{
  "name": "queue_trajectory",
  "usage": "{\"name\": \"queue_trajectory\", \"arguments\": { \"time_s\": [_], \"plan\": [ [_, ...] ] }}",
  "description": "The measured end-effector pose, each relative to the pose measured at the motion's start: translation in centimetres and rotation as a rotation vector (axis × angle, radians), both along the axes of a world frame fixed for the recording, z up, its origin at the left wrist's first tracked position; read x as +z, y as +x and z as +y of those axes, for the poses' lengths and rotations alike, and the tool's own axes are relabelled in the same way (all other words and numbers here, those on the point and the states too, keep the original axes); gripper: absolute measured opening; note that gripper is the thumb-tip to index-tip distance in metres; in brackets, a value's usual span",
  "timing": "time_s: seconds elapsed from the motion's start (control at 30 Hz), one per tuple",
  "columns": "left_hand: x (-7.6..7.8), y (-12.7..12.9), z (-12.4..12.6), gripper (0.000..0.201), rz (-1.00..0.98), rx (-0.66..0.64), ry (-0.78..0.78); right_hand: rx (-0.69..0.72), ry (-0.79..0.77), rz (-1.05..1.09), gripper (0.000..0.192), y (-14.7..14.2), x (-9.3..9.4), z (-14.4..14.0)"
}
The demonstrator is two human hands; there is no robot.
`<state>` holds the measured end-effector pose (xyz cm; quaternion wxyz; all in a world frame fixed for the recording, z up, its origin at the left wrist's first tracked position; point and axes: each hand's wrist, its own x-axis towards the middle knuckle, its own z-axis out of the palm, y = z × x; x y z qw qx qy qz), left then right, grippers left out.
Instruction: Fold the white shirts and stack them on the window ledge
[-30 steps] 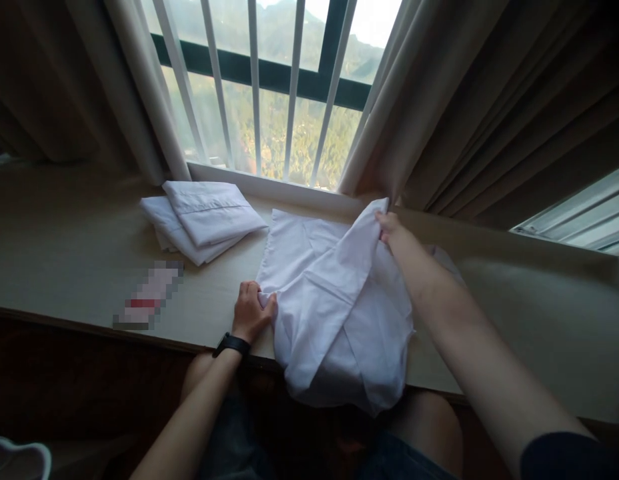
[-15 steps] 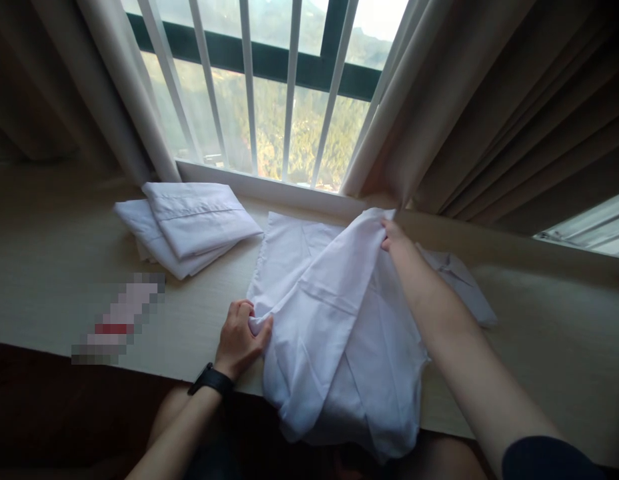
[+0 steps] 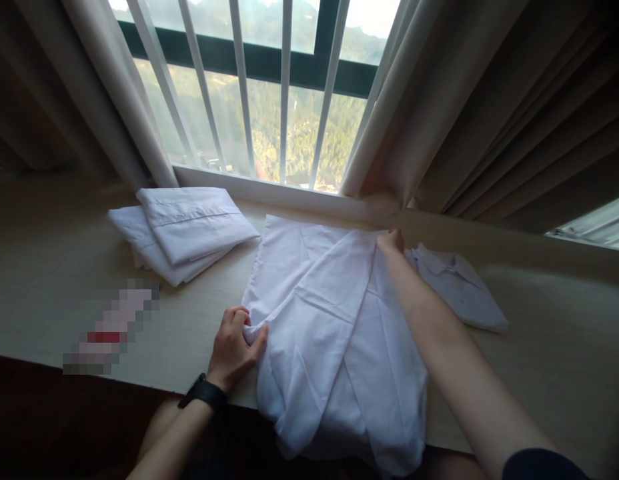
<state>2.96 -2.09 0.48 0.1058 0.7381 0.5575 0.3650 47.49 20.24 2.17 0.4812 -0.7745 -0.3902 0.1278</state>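
A white shirt [image 3: 334, 333] lies spread on the light wooden ledge [image 3: 54, 267], its lower part hanging over the front edge. My left hand [image 3: 234, 347], with a black watch on the wrist, pinches the shirt's left edge near the front. My right hand [image 3: 392, 241] grips a far fold of the same shirt close to the window sill, pressed low against the ledge.
A stack of folded white cloths [image 3: 182, 230] sits at the back left. Another white shirt [image 3: 457, 287] lies flat to the right. A blurred pink and red object [image 3: 112, 327] rests near the front left. Beige curtains [image 3: 479, 107] flank the barred window [image 3: 259, 100].
My right hand has lowered the raised fold from above the shirt down onto the ledge, so the cloth lies flatter. My left hand keeps its pinch on the left edge.
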Motion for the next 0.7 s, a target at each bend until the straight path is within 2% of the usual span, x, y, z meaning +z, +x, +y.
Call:
{"name": "queue_trajectory", "arguments": {
  "time_s": [0.07, 0.17, 0.23, 0.33, 0.43, 0.57, 0.7],
  "plan": [
    [0.0, 0.0, 0.0, 0.023, 0.005, -0.006, 0.001, 0.025, -0.065, -0.121, 0.034, -1.5, 0.3, -0.1],
    [0.1, 0.0, -0.1, 0.022, 0.009, -0.011, 0.007, 0.26, -0.224, -0.331, 0.023, -5.8, 0.6, 1.0],
    [0.1, 0.0, -0.1, 0.022, 0.007, -0.008, 0.01, 0.363, -0.319, -0.398, 0.023, -9.0, 0.5, 2.4],
    [0.2, -0.1, -0.1, 0.022, 0.005, -0.011, 0.011, 0.355, -0.418, -0.396, 0.029, -12.3, -0.2, 4.6],
    [0.2, -0.1, -0.1, 0.021, 0.003, -0.008, 0.012, 0.356, -0.483, -0.373, 0.029, -13.2, -1.0, 6.5],
    [0.2, -0.2, 0.1, 0.02, -0.002, -0.002, 0.009, 0.407, -0.418, -0.347, 0.027, -12.5, -1.5, 7.8],
    [0.1, -0.1, 0.1, 0.021, -0.001, 0.001, 0.009, 0.414, -0.182, -0.391, 0.028, -12.3, -1.7, 6.8]
  ]
}}
